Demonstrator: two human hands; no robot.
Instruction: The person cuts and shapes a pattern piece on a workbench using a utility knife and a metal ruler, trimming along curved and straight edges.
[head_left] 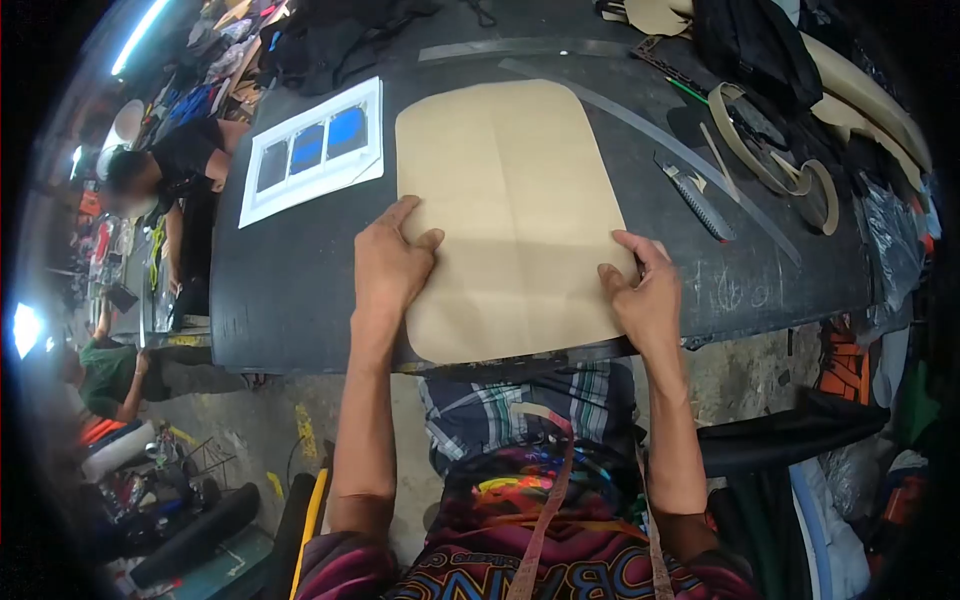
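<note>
A tan card sheet (pixel 515 190) with rounded corners lies on the dark table, its near edge reaching the table's front edge. Faint creases run down its middle and across it. On its left edge, my left hand (pixel 390 265) grips the sheet, thumb on top and index finger along the side. My right hand (pixel 645 290) holds the opposite edge between thumb and fingers; the fingers beneath are hidden. Left of the sheet is a white page (pixel 313 150) printed with blue and dark shapes. A box cutter (pixel 698 203) lies to the right.
A long metal ruler (pixel 670 150) crosses the dark table (pixel 290 290) behind the cutter. Curled tan strips (pixel 745 140) and a black bag (pixel 755 50) sit at the far right. A tape measure (pixel 548 500) hangs from my neck. Two other people are at the left.
</note>
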